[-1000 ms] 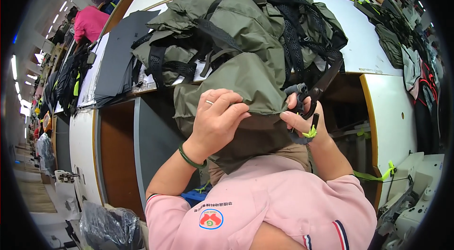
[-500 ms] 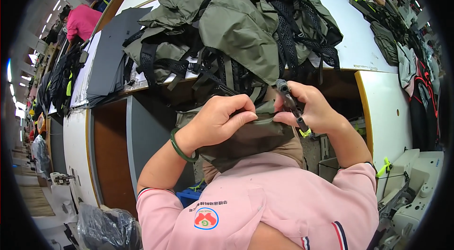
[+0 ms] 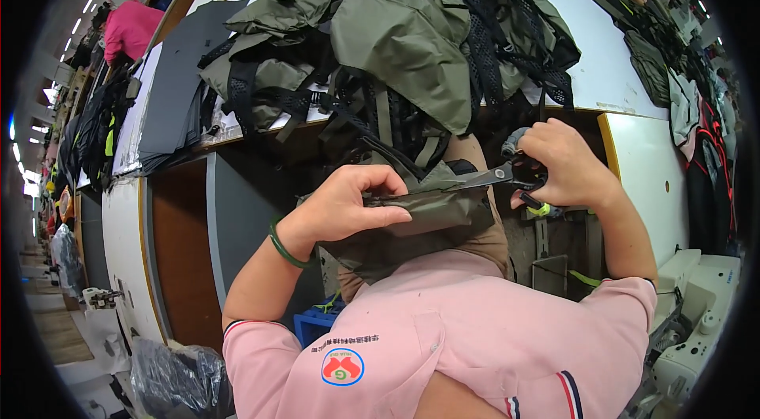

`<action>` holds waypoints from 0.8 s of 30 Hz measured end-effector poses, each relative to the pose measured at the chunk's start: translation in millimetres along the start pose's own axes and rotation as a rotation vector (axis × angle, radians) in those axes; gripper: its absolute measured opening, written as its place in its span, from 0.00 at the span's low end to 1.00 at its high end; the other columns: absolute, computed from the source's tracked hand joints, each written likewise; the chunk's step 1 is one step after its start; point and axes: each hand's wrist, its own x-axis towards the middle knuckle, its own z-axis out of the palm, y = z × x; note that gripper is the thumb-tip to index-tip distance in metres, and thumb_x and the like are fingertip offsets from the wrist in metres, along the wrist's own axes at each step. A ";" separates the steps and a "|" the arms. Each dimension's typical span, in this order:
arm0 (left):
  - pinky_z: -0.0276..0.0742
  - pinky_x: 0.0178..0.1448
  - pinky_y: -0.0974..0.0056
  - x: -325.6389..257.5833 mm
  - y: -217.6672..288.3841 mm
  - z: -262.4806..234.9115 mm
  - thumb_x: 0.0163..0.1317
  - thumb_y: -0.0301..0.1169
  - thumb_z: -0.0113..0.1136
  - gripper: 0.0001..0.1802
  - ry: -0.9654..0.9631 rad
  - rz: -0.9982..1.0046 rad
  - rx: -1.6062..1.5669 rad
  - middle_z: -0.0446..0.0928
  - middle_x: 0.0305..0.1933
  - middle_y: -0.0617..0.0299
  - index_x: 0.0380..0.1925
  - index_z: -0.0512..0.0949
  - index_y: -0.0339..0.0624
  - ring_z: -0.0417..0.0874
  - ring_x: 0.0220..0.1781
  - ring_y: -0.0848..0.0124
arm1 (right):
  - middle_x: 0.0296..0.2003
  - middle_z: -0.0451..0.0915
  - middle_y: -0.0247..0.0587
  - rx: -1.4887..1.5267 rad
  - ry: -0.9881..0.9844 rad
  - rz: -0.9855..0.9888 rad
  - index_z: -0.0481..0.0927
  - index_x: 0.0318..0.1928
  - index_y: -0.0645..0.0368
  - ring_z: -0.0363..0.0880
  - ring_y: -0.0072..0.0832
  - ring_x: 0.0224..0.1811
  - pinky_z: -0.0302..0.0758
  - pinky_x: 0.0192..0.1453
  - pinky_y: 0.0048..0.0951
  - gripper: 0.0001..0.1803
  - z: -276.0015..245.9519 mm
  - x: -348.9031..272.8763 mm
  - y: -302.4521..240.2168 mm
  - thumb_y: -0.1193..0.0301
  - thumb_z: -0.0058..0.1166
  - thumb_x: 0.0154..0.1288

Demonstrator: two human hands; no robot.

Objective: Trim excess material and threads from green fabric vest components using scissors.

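Note:
Across my lap lies an olive-green piece of fabric (image 3: 447,215), part of the backpack-like goods (image 3: 400,43) that spill off the table with black mesh straps. My left hand (image 3: 340,205) pinches the fabric's upper edge between thumb and bent fingers. A pair of scissors (image 3: 497,176) with dark handles is in my right hand (image 3: 568,164), its fingers curled round the handles. The blades point left and lie along the fabric edge, a little right of my left hand. A yellow-green bit (image 3: 542,210) hangs at the lower handle. Whether the blade tips touch the fabric I cannot tell.
Dark grey sheets (image 3: 178,78) are stacked on the table's left part. White cabinet panels (image 3: 645,181) flank my knees. A white sewing machine (image 3: 701,316) stands at lower right, a blue crate (image 3: 310,324) below my left arm. Other people work farther off.
My right hand has moved right, and the scissors have turned so their blades now show, pointing left over the fabric. My left hand has shifted slightly left and down, still pinching the edge.

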 end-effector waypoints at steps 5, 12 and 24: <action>0.72 0.40 0.73 2.1 -3.0 4.6 0.56 0.27 0.73 0.10 0.005 0.014 0.002 0.79 0.31 0.69 0.33 0.80 0.37 0.75 0.34 0.81 | 0.23 0.72 0.36 -0.007 -0.118 0.024 0.73 0.26 0.55 0.74 0.39 0.32 0.68 0.39 0.37 0.29 -11.1 -3.6 7.0 0.48 0.75 0.40; 0.72 0.40 0.73 3.9 -2.9 8.8 0.55 0.27 0.73 0.10 -0.010 0.008 0.000 0.79 0.31 0.68 0.32 0.80 0.37 0.76 0.34 0.80 | 0.23 0.72 0.35 0.027 -0.184 0.012 0.73 0.24 0.56 0.74 0.38 0.32 0.68 0.40 0.36 0.28 -6.8 3.6 3.9 0.47 0.73 0.43; 0.73 0.40 0.71 1.1 -3.2 9.9 0.57 0.29 0.72 0.11 -0.017 0.065 0.083 0.78 0.30 0.66 0.35 0.79 0.36 0.76 0.33 0.78 | 0.18 0.74 0.35 0.028 -0.181 0.035 0.74 0.20 0.55 0.74 0.39 0.24 0.69 0.40 0.35 0.25 -1.0 -1.7 6.4 0.51 0.74 0.44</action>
